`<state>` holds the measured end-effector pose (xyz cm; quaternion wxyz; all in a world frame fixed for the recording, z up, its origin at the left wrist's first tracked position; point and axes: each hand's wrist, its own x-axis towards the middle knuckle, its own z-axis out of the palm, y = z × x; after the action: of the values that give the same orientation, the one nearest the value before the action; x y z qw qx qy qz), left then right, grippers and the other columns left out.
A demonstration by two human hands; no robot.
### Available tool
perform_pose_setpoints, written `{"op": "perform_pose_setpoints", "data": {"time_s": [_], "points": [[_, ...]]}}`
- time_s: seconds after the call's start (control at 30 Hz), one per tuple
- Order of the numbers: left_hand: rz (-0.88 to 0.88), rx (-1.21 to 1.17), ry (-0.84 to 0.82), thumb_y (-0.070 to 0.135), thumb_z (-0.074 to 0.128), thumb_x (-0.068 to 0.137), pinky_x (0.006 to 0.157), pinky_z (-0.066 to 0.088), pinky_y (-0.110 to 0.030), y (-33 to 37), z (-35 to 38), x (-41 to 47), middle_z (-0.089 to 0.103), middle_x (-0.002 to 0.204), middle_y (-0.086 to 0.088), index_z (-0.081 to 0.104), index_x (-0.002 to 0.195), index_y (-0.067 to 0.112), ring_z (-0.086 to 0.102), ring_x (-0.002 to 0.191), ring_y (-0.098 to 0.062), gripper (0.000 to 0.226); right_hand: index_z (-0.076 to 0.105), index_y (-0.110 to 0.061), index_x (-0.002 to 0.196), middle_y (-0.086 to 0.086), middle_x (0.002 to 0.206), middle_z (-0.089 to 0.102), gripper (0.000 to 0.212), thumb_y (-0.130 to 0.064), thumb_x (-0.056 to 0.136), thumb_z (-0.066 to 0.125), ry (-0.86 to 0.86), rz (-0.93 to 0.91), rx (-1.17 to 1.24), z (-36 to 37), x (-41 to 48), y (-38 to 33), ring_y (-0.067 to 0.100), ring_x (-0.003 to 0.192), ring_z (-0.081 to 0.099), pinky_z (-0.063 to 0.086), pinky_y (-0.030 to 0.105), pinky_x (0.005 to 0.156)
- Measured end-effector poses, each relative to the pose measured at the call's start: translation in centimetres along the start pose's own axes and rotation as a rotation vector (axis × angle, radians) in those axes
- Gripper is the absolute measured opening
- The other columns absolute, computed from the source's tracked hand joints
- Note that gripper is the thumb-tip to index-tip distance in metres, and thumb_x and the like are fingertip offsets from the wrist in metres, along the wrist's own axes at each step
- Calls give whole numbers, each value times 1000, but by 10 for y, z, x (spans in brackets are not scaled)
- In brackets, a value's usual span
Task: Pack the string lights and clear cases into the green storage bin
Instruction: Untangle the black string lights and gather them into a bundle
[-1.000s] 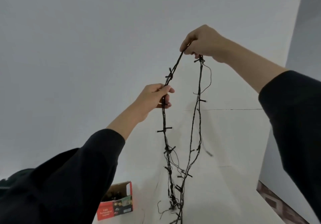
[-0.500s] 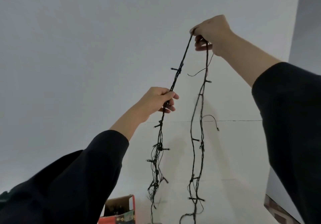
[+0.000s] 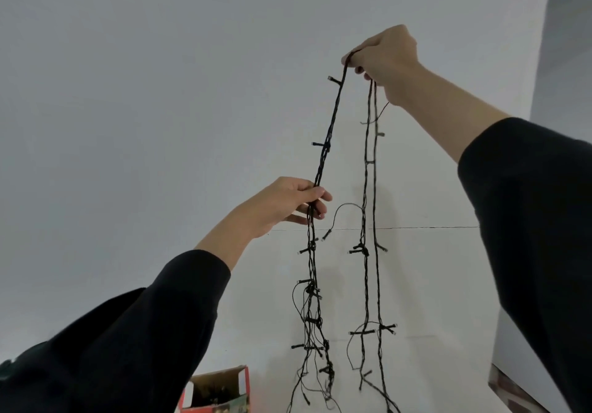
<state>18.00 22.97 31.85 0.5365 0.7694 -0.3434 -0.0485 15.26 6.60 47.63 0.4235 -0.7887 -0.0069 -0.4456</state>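
Your left hand (image 3: 288,202) is closest in, fingers curled, with thumb and forefinger pinching the string lights (image 3: 326,147) partway up a single strand. Up and to the right, your right hand (image 3: 386,60) is raised high. Its fingers are closed round the top of the run, so one strand slants down to your left hand and two more hang straight from the right one. The lights are all in the air between and below your hands, trailing out of the bottom of the view.

By my read, you're on the measuring-out step, drawing the lights into even hanging loops before anything goes into storage. Nothing is packed yet. The green bin and the clear cases aren't in sight.

Below your left hand the strand bunches into a loose tangle of wires and bulbs, so expect a snag there. The next move calls for feeding another length up to the right hand, gently, letting the knotty part slip free.

Further down, an open red cardboard box (image 3: 217,390) sits on the white surface (image 3: 432,284), with something dark inside that I can't make out.
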Motion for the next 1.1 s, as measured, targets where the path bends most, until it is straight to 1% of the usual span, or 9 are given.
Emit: {"op": "perform_pose_setpoints", "data": {"time_s": [0.3, 0.43, 0.5, 0.57, 0.67, 0.77, 0.87, 0.97, 1.1], "points": [[-22, -91, -89, 24, 52, 95, 75, 56, -30, 10, 10, -5, 60, 73, -1, 57, 105, 15, 66, 69, -18, 14, 72, -1, 92, 5, 71, 60, 23, -15, 74, 75, -50, -147, -112, -2, 3, -9, 12, 51, 46, 39, 23, 52], [-58, -52, 54, 46, 66, 81, 56, 54, -30, 15, 27, -8, 52, 76, -4, 42, 118, 17, 55, 54, -17, 53, 72, -3, 92, 8, 79, 64, 23, -19, 75, 75, -81, -198, -146, -3, 1, -13, 11, 53, 46, 38, 21, 52], [-40, 103, 149, 54, 66, 76, 60, 52, -30, 11, 40, -5, 50, 81, -1, 38, 125, 21, 54, 63, -14, 66, 73, -2, 89, 7, 76, 63, 23, -20, 75, 74, -101, -204, -133, -1, -2, -15, 14, 52, 45, 37, 21, 51], [-24, 271, 233, 62, 66, 72, 84, 48, -32, 0, 52, 2, 54, 95, 2, 46, 126, 26, 55, 91, -15, 68, 72, 3, 87, 5, 68, 60, 25, -19, 75, 72, -113, -197, -92, 1, -4, -17, 18, 58, 45, 39, 25, 55], [-53, 31, 100, 46, 64, 83, 97, 34, -29, -12, 67, 4, 62, 110, 3, 64, 105, 23, 51, 115, -13, 32, 71, 3, 88, 3, 65, 58, 24, -18, 76, 71, -116, -163, -38, 1, -7, -17, 15, 56, 49, 41, 24, 54], [-64, -176, -44, 27, 53, 94, 82, 42, -32, -30, 75, -2, 68, 70, 5, 59, 101, 17, 67, 73, -11, 13, 72, -2, 89, 2, 64, 59, 21, -19, 77, 71, -74, -118, 21, -8, -6, -11, 10, 52, 51, 42, 21, 50], [-140, -318, 11, 20, 52, 95, 68, 53, -33, -48, 64, -8, 48, 44, 8, 58, 105, 10, 49, 41, -8, 16, 69, -7, 82, 3, 62, 60, 15, -21, 77, 73, -43, -36, 30, -23, -5, 8, 12, 47, 50, 41, 19, 43], [-213, -344, -44, 22, 56, 91, 44, 42, -19, -52, 36, -17, 35, 48, 7, 62, 95, 9, 29, 40, -7, 15, 67, -8, 82, 6, 60, 60, 11, -18, 79, 71, -29, 119, 63, -34, -4, 41, 10, 32, 47, 40, 16, 38], [-246, -238, -211, 24, 61, 81, 37, 19, -15, -36, -3, -32, 35, 51, 6, 63, 90, 8, 23, 39, -5, 19, 61, -14, 66, -4, 36, 55, 21, -20, 86, 62, -55, 389, 136, -50, -13, 86, 7, 25, 44, 38, 10, 36]]}}
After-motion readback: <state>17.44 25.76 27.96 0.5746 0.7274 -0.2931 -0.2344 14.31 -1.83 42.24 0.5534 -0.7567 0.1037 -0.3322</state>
